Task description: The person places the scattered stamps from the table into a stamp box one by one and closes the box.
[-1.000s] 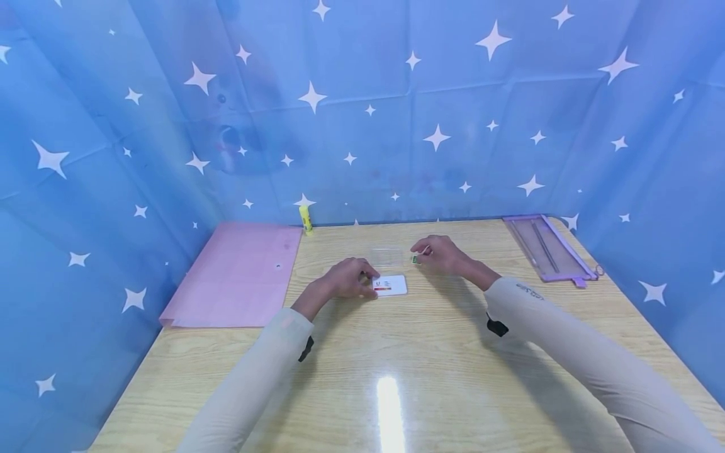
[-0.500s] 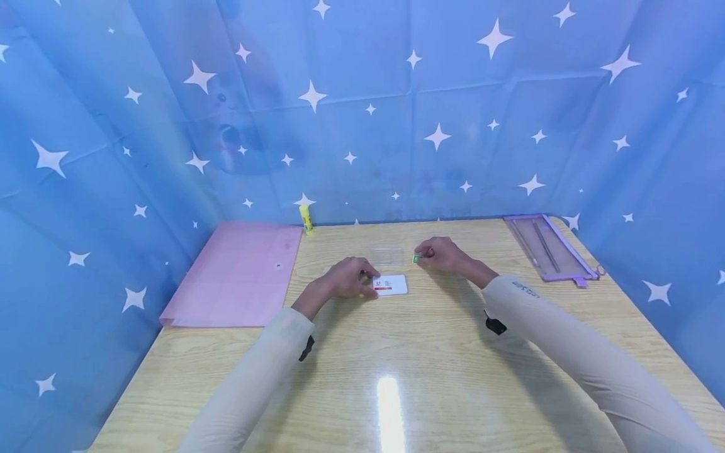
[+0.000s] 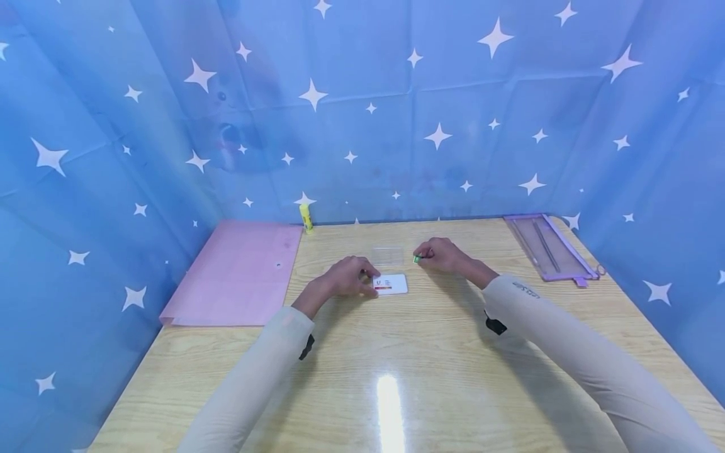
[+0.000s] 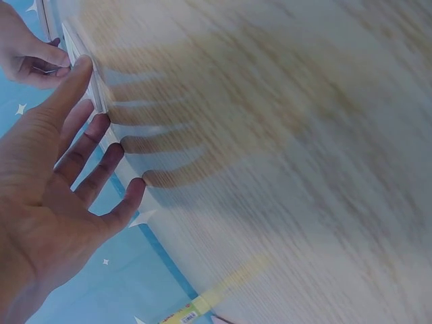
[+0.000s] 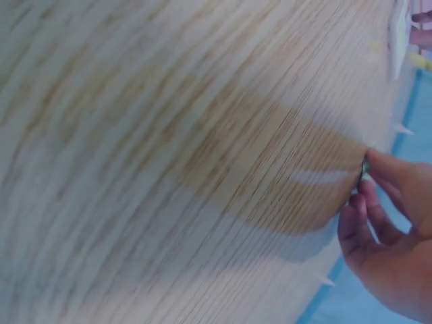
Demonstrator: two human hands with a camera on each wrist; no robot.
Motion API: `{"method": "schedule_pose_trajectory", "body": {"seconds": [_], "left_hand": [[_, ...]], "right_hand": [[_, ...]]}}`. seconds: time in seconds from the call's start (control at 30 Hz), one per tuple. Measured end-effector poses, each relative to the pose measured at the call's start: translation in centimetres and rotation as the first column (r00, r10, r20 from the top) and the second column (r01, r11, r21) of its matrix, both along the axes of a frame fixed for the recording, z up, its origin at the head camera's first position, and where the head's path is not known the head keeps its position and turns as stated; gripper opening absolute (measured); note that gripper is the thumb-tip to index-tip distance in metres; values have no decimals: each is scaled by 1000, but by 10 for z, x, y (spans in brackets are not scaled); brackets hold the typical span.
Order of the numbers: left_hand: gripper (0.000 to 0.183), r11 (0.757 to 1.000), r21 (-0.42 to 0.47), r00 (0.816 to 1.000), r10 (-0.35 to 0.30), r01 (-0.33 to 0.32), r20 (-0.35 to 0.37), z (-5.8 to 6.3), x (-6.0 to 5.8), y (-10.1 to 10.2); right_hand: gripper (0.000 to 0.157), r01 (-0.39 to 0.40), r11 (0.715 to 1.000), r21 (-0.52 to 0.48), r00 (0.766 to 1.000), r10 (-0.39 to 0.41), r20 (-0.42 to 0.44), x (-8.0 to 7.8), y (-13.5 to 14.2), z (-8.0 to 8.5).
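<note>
One white case (image 3: 396,284) lies on one table (image 3: 453,358). Two hands: one left hand (image 3: 348,277) at the case's left end, one right hand (image 3: 445,255) beyond its right. One small green piece (image 3: 416,258) is right of it; one clear tray (image 3: 387,256), just behind. Left of it: one pink folder (image 3: 238,274), one yellow glue stick (image 3: 306,219). Right: one purple-edged pouch (image 3: 569,246).

On the tabletop (image 3: 340,390) it's folder (image 3: 238,274) left, glue stick (image 3: 306,218) by its far right corner! Middle, the box (image 3: 395,284), plastic case (image 3: 387,256) behind; right of that, a small piece (image 3: 416,258) in the right hand (image 3: 443,255). Out right, zip pouch (image 3: 535,246), sticks (image 3: 546,246) inside; curtain (image 3: 362,75) behind it all.
</note>
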State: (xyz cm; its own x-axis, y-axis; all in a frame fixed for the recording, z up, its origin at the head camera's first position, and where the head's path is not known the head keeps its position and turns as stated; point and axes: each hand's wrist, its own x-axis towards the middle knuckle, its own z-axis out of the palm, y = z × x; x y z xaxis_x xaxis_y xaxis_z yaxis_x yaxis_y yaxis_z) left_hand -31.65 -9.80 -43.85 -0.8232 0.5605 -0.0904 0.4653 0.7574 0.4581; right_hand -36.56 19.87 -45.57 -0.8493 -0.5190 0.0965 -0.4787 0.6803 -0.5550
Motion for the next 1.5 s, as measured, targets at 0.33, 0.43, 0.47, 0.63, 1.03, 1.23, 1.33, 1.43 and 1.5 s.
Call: {"method": "schedule_pose_trajectory", "body": {"seconds": [0.33,0.43,0.47,0.63,1.03,1.23,1.33,1.43,1.5], "left_hand": [[47,1000,4,1000,3,-3,6,1,0,0],[48,1000,3,1000,8,-8,11,0,0,0],[48,1000,3,1000,10,-10,13,0,-1,0],[48,1000,-1,1000,20,-20,20,-1,-1,1],[49,1000,1,1000,16,-16,18,0,0,1],[50,1000,5,999,28,-28,24,0,0,1],[50,1000,7,999,30,-30,26,0,0,1],[50,1000,9,999,27,-27,22,0,0,1],[50,1000,9,1000,23,-23,16,0,0,1]], "right_hand": [[18,-41,996,73,997,45,-57,5,-1,4],[19,-46,995,85,997,52,-65,6,-1,4],[20,-44,996,80,997,49,-62,7,-1,4],[24,-31,999,39,998,33,-50,9,2,4],[24,-8,1000,-28,999,8,-33,15,3,3],[23,-20,999,-43,999,18,-50,20,4,2],[21,-34,998,-50,997,30,-78,25,2,3],[20,-47,997,-62,995,41,-93,29,1,3],[19,-54,996,-76,995,47,-91,31,2,3]]}}
